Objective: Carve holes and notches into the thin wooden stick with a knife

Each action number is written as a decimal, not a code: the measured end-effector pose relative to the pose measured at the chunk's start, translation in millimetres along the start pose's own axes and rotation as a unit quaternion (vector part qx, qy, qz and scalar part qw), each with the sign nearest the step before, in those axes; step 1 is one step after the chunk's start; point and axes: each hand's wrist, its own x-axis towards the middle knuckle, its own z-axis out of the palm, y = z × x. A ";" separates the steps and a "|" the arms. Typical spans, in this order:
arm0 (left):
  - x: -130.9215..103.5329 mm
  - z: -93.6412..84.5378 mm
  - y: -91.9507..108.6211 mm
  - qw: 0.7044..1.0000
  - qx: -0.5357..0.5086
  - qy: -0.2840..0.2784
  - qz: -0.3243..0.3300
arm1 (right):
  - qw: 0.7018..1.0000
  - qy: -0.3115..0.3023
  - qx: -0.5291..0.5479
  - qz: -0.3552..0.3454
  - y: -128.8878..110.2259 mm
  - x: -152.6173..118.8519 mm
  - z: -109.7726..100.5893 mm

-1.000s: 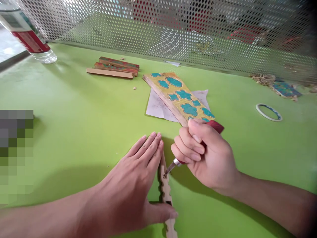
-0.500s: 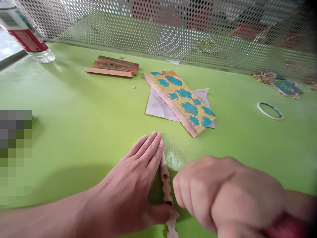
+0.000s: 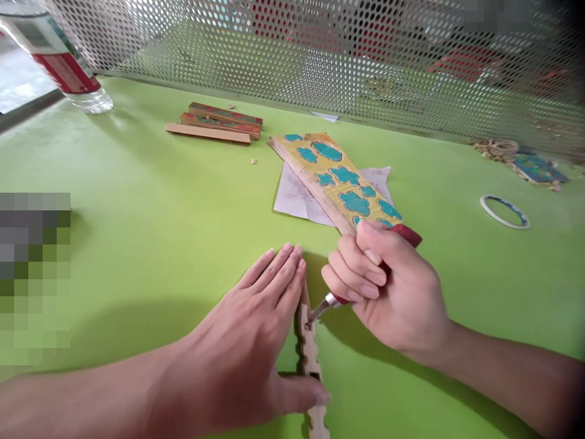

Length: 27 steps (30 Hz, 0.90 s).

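My left hand (image 3: 256, 317) lies flat over a narrow pale wooden strip (image 3: 311, 350) with scalloped edges, pinning it to the tabletop. Its fingers reach along the strip's far end and the thumb crosses the nearer part. My right hand (image 3: 393, 289) is wrapped in a fist round the dark red handle of a carving chisel (image 3: 329, 300). The chisel slants down to the left, and its metal tip meets the strip at a small cut hollow. A dark slot shows in the strip just above my left thumb. Part of the strip is hidden under the left hand.
Beyond my hands a yellow board (image 3: 326, 167) painted with teal patches rests on white paper (image 3: 287, 195). Painted wood strips (image 3: 219, 122) lie behind to the left, near a water bottle (image 3: 68, 67). A tape roll (image 3: 505, 212) is at right. A perforated metal screen (image 3: 292, 55) closes the back.
My right fist has lifted and turned, bringing the chisel into view with its tip on the strip. My left hand keeps its place on the strip. The view has shifted slightly.
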 end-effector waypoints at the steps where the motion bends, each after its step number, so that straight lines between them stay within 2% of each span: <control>1: -0.4 0.1 0.0 1.000 0.002 0.004 0.004 | 1.000 0.000 -0.004 -0.001 -1.6 -1.0 0.6; 6: -1.4 -1.3 0.0 1.000 0.003 0.017 0.014 | 0.989 -0.110 -0.085 -0.051 -10.8 -13.2 5.9; 13: 1.0 -3.2 -0.2 1.000 -0.008 -0.005 0.002 | 0.979 -0.122 -0.151 -0.058 -10.6 -23.2 18.2; 17: 0.1 -2.1 0.2 1.000 -0.008 -0.004 -0.002 | 0.961 -0.121 -0.217 -0.121 -4.7 -33.8 11.7; 22: -1.2 -1.0 -1.0 1.000 0.003 0.019 0.012 | 0.917 -0.252 -0.277 -0.136 -4.1 -42.0 -11.5; 25: -2.3 0.4 -3.0 0.999 0.007 0.034 0.021 | 0.890 -0.317 -0.310 -0.102 -12.5 -39.1 -10.1; 27: -3.2 2.1 -4.2 0.999 0.009 0.037 0.024 | 0.885 -0.327 -0.327 -0.058 -16.9 -37.7 -2.7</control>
